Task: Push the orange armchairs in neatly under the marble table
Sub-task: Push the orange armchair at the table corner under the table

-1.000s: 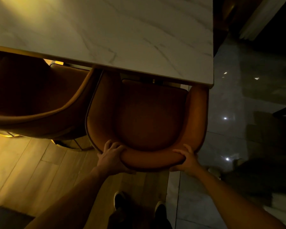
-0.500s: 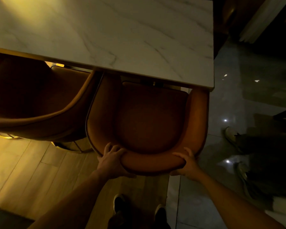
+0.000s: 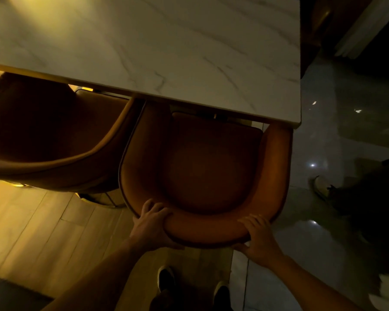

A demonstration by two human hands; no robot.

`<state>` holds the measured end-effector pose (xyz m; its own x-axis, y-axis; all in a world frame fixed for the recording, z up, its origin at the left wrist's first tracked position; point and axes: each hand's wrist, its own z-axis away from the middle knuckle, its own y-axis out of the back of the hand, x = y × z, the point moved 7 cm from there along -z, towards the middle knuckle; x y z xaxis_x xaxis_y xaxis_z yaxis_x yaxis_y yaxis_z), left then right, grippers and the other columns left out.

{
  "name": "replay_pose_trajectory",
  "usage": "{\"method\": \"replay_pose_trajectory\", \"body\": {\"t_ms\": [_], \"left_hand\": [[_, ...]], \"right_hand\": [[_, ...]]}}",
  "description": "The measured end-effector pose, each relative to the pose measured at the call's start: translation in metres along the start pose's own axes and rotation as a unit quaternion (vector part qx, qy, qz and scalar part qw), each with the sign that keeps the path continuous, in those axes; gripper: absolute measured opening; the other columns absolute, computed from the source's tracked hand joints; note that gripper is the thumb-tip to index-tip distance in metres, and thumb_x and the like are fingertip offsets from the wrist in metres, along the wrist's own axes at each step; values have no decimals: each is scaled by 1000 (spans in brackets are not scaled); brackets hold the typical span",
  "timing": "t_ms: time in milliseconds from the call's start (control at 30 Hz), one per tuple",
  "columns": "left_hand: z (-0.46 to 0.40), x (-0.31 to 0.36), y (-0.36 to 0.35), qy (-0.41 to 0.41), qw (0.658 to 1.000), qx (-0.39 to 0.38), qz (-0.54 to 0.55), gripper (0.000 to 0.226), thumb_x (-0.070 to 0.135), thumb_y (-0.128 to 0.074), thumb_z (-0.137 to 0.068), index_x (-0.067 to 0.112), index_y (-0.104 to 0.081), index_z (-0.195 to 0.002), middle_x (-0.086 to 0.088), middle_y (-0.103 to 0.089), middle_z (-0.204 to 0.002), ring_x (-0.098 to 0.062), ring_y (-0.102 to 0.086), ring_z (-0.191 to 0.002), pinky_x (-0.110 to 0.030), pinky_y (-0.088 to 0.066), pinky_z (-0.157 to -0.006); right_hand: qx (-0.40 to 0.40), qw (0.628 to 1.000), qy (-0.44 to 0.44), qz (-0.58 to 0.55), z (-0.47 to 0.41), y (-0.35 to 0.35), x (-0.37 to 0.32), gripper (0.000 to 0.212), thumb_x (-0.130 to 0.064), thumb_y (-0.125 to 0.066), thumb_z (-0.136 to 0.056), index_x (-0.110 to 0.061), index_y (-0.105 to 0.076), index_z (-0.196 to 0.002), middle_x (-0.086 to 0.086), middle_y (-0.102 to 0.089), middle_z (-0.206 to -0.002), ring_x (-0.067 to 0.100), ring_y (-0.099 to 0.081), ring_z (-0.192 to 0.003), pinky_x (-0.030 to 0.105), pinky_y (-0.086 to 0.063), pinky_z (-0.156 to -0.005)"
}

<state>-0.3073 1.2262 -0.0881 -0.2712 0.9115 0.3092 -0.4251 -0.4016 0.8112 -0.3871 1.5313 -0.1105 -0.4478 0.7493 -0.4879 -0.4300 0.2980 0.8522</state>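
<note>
Dim amber light over wooden flooring (image 3: pixel 32 232) on the left and glossy tile (image 3: pixel 323 221) on the right, and filling the far half of the view we have the marble counter (image 3: pixel 155 46), bare on top. Tucked partway under its near edge on the left sits one orange armchair (image 3: pixel 43 140). Just beside it, right of centre, we see the second armchair (image 3: pixel 211 167), its front edge under the counter's near right corner, seat and curved back out toward us. Our left hand (image 3: pixel 152 227) is clamped over the back rim on the near left, fingers curled on top. Our right hand (image 3: pixel 258 239) grips the rim's near right, thumb underneath. Below, our two dark shoes (image 3: pixel 166 278) show.
</note>
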Motion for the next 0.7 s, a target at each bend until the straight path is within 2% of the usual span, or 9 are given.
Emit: {"method": "replay_pose_trajectory", "body": {"t_ms": [100,367,467,633,700], "left_hand": [[6,-2,4,8,1000,1,3,115,93,-63,-32,47,-39,-136,18,-29,-145,-24,-5,-142,-68,-37,-97],[6,5,4,4,1000,10,19,116,91,-66,-35,41,-41,-138,15,-32,-146,-25,-9,-143,-65,-32,-104],[3,7,2,-2,1000,10,14,118,91,-65,-35,40,-41,-138,14,-32,-145,-26,-10,-142,-64,-32,-105],[2,3,-1,-14,999,27,19,120,97,-59,-33,41,-41,-137,15,-34,-144,-28,-11,-142,-65,-29,-106],[1,2,-3,-11,1000,24,15,121,99,-56,-32,43,-39,-138,16,-32,-145,-29,-8,-143,-66,-28,-106]], "right_hand": [[-16,1000,8,8,-3,-2,-2,89,-88,-49,-67,-16,-60,-119,3,-61,-120,27,-52,-114,46,-38,-97],[-39,997,46,38,-13,0,9,88,-89,-50,-65,-19,-61,-116,5,-60,-124,29,-47,-127,49,-26,-102],[-56,997,45,37,-14,1,14,88,-90,-51,-64,-22,-59,-118,1,-58,-126,25,-40,-131,49,-21,-105],[-80,996,26,20,-15,-2,16,90,-92,-52,-60,-33,-48,-128,-12,-44,-136,9,-20,-137,34,-4,-107],[-92,995,19,26,-15,-2,16,92,-94,-49,-59,-36,-44,-130,-14,-41,-137,9,-20,-136,32,-3,-106]]}}
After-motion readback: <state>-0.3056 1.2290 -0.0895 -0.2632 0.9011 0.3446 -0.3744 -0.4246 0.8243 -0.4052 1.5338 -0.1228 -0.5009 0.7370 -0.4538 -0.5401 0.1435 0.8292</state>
